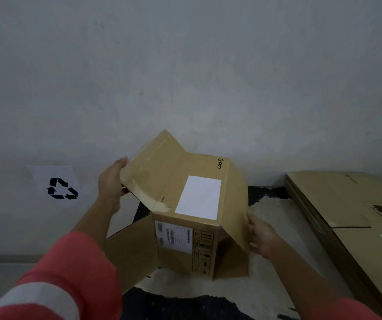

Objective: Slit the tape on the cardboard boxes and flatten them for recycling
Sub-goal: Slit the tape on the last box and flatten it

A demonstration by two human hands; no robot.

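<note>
Your box is matt brown cardboard, with a smooth white paper label and shiny tape on a flap. The wall looks rough, matt grey plaster; your sleeve is cloth.

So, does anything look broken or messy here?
A little. The cardboard box has its flaps splayed open, with wrinkled tape left along one flap edge. The pale sheet under it looks ragged, with black patches showing through. The flattened boxes beside it lie tidy.
</note>
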